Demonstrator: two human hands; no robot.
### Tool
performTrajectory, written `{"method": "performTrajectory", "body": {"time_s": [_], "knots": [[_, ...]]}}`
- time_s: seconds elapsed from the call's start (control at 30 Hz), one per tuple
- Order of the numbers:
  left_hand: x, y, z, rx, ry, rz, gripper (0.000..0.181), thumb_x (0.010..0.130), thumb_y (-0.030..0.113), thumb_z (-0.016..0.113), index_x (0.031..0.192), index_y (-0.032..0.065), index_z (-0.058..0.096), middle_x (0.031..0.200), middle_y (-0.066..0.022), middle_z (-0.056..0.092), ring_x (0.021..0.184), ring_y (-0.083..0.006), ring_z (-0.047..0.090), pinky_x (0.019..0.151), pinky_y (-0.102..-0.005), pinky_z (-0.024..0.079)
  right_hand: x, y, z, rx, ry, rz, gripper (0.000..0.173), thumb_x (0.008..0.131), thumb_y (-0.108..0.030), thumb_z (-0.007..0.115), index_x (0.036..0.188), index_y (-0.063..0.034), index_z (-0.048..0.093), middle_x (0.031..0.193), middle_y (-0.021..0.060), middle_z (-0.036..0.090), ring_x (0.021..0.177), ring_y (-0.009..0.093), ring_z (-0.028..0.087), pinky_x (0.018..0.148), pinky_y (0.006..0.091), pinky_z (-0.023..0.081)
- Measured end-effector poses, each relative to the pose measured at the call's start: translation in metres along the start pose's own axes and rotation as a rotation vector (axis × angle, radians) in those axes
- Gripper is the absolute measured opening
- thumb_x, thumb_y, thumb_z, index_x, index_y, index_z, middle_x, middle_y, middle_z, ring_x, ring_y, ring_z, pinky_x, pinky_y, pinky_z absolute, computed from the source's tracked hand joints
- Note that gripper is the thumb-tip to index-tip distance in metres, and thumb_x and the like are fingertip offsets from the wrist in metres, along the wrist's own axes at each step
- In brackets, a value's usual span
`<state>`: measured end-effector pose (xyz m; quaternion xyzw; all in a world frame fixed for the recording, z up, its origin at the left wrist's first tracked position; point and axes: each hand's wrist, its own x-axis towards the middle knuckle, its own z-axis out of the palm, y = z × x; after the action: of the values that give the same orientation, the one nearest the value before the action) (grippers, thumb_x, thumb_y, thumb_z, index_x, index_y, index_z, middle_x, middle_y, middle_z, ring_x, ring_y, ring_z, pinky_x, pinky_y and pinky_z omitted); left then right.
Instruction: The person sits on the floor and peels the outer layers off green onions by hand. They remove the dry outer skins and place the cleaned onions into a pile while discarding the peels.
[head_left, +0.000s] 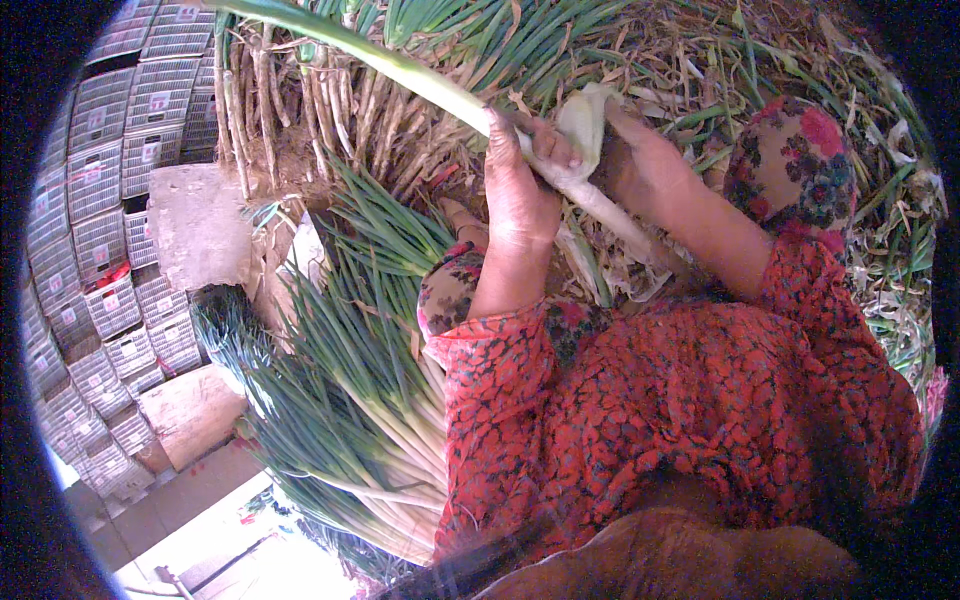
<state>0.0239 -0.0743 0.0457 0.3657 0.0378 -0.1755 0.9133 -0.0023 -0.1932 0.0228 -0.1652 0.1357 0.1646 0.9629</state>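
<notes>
My left hand (521, 180) is wrapped around a long green onion stalk (420, 79), its thumb along the near side. The green end of the stalk reaches to the top left, and its pale lower end slants down to the right. A loose pale outer leaf (585, 124) stands away from the stalk. My right hand (630, 150) is at this leaf and seems to grip it, though its fingers are partly hidden in shadow. Trimmed green onions (375, 405) lie in a pile at my left side.
Untrimmed green onions (337, 105) with dry brown stalks and roots lie ahead. Peeled leaf litter (892, 247) covers the ground to the right. Stacked plastic crates (97, 180) line the left, near a worn pale block (202, 225). My knee (791, 165) in flowered cloth is at the right.
</notes>
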Motion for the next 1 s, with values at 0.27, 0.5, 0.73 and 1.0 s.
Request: {"method": "performTrajectory", "body": {"time_s": [0.27,0.5,0.73,1.0], "knots": [[0.005,0.016,0.009,0.308,0.244,0.211,0.039,0.085,0.044,0.041,0.079,0.0055,0.038,0.055,-0.0036,0.039,0.046,-0.0160,0.041,0.043,-0.0301,0.040,-0.002,0.006,0.012,-0.226,0.001,-0.076,0.037,0.088,-0.035,0.037,0.106,-0.0049,0.049,0.095,0.0073,0.056,0.084,0.019,0.053,0.077,0.0326,0.041],[0.028,0.063,-0.037,0.254,0.583,0.263,0.037,0.083,0.044,0.045,0.079,0.0089,0.035,0.055,-0.0010,0.035,0.044,-0.0140,0.036,0.042,-0.0285,0.037,-0.020,0.013,-0.048,-1.227,0.017,-0.019,0.048,0.086,-0.037,0.042,0.115,0.0005,0.045,0.108,0.0089,0.051,0.096,0.015,0.047,0.086,0.0264,0.034],[0.031,0.080,-0.068,0.357,0.763,0.195,0.041,0.082,0.049,0.044,0.095,0.0101,0.038,0.065,-0.0040,0.041,0.051,-0.0199,0.044,0.045,-0.0366,0.042,-0.081,-0.027,-0.054,-1.296,-0.033,0.167,0.036,0.085,-0.031,0.043,0.100,-0.0001,0.054,0.098,0.0057,0.053,0.084,0.012,0.050,0.075,0.0235,0.039],[0.047,0.063,-0.141,0.375,0.898,0.158,0.037,0.085,0.038,0.043,0.096,0.0030,0.046,0.082,-0.0120,0.053,0.065,-0.0279,0.052,0.057,-0.0444,0.046,-0.187,-0.083,-0.077,-1.022,0.228,0.459,0.039,0.083,-0.030,0.046,0.109,-0.0005,0.048,0.105,0.0077,0.053,0.092,0.013,0.047,0.082,0.0255,0.036]]}}
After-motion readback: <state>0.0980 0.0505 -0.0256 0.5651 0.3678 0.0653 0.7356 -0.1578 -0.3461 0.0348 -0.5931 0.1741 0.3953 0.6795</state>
